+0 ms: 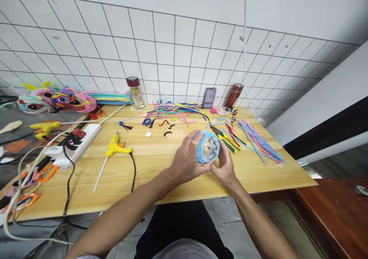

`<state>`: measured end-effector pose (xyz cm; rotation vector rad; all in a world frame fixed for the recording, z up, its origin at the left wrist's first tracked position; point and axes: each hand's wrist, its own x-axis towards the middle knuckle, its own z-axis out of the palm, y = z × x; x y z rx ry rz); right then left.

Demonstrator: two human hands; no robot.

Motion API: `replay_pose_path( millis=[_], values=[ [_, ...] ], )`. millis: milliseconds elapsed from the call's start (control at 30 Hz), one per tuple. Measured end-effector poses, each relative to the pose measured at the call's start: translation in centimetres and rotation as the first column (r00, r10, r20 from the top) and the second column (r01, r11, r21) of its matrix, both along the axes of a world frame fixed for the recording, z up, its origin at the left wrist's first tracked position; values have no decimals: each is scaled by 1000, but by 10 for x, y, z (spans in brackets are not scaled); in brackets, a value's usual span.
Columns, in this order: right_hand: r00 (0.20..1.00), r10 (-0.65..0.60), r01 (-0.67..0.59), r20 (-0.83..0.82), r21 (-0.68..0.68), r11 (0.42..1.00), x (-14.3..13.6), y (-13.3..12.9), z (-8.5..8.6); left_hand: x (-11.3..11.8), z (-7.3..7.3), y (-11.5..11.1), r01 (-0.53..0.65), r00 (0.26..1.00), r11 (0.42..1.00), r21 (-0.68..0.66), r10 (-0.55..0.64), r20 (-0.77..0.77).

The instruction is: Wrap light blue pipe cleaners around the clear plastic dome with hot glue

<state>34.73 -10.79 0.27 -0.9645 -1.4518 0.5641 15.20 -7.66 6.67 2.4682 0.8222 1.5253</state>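
Observation:
A round, clear bowl-like piece wrapped in light blue pipe cleaner (203, 155) is held just above the wooden table (161, 163). My left hand (186, 155) wraps round its left side, with the thumb along its lower edge. On the right side, my right hand (225, 165) grips the same piece, its fingers partly hidden behind it. Pliers with yellow-green handles (228, 143) lie just beyond my right hand. Blue and pink pipe cleaners (260, 142) are spread to the right of the pliers.
A yellow glue gun (117, 148) with a black cord lies left of my hands, near a white power strip (77, 146). Mixed pipe cleaners (178, 109), a glass bottle (136, 92), a phone (209, 98) and a red flask (234, 96) are along the back. Colourful plush-like heads (60, 100) sit at the back left.

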Motion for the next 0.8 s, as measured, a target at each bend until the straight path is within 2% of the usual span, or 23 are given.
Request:
replay_pose_path(
  millis=[133, 267, 333, 400, 467, 533, 700, 800],
  values=[
    [997, -41, 48, 72, -96, 994, -9, -9, 11, -8, -6, 2, 62, 998, 989, -137, -60, 20],
    [995, -34, 50, 89, -180, 982, -23, -10, 23, -16, -8, 10, 75, 996, 933, -351, -53, 71],
    [994, -46, 66, 95, -218, 974, -30, -7, 26, -20, -7, 14, 76, 994, 862, -501, -30, 101],
    [993, -71, 94, 98, -252, 963, -35, -5, 27, -22, -5, 18, 84, 993, 757, -648, -9, 119],
    [992, -77, 102, 103, -270, 957, -39, -3, 27, -24, -4, 20, 96, 990, 666, -740, 10, 138],
    [992, -65, 93, 107, -276, 957, -42, -2, 26, -24, -4, 21, 96, 988, 620, -779, 33, 148],
    [988, -54, 93, 143, -286, 954, -48, -2, 21, -29, -12, 25, 49, 988, 594, -803, 87, 124],
    [989, 1, 46, 149, -314, 948, -45, -5, 17, -36, -16, 29, 43, 984, 539, -841, 121, 128]
  ],
)
